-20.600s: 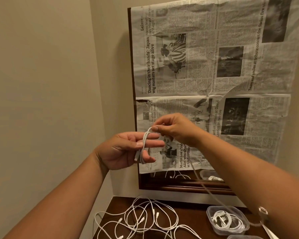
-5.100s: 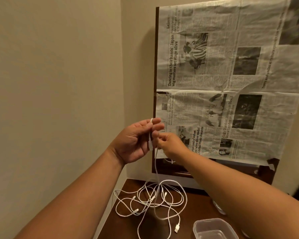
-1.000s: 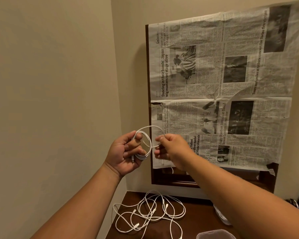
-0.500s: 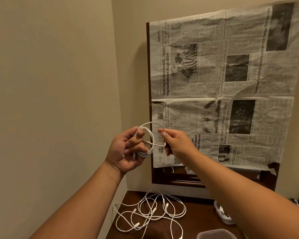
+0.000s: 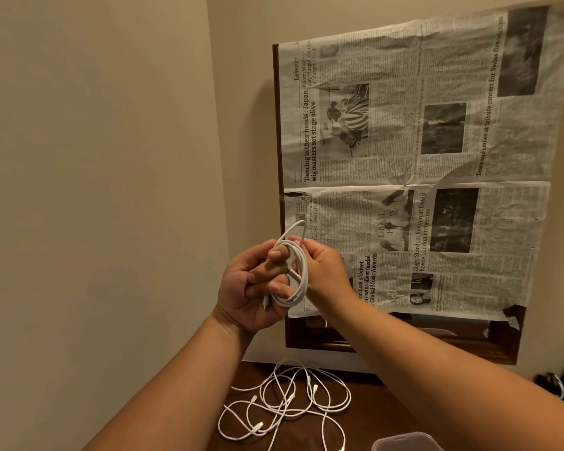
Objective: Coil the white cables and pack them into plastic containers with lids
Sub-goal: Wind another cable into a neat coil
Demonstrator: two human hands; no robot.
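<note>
Left hand fingers curl through the coiled cable and grip its loops; one plug hangs under the lowest finger. Right hand is just beside it, fingertips pinching the loose loop that sticks up above the coil. Both hands are up in open air, well above the table. Plain wall lies left of the fingers, newspaper behind them. Below the fingers, loose cables lie tangled near the table's left edge; several plugs show, cable count unclear. One container sits down-right, cut off by the bottom edge. One coil in hand.
</note>
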